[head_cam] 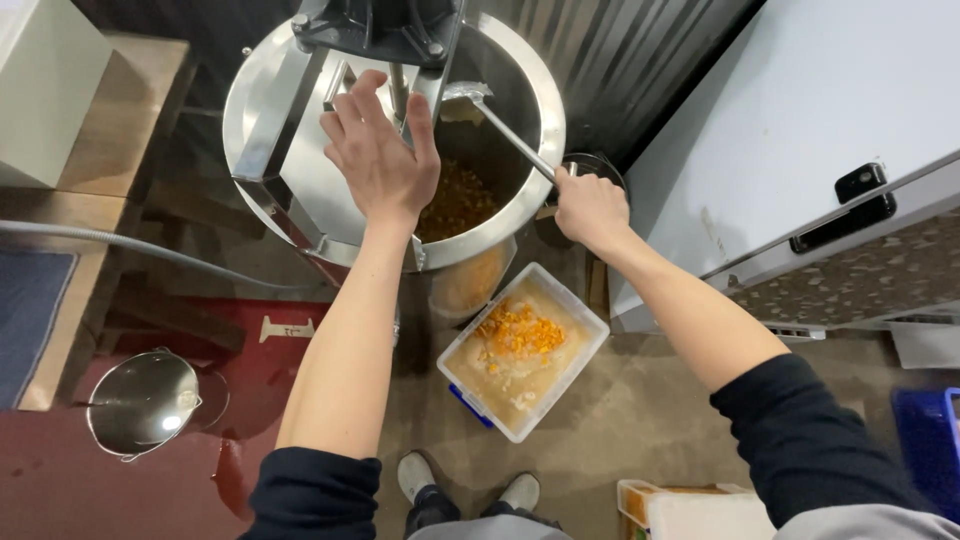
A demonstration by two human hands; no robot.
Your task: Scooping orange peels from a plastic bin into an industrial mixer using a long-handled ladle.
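I see the long metal scoop [500, 125] reaching down into the steel drum [530, 190], its blade near the far wall above the orange-yellow pieces [455, 205] at the bottom. My right hand [590, 210] is closed around the handle's end at the drum's rim; my left hand [380, 155] lies open, fingers spread, on the drum's hinged lid [270, 120]. I judge this the scooping-out stage, calling next for a steady lift clear of the rim. Below on the floor sits a white tub [585, 350] partly filled with similar pieces.
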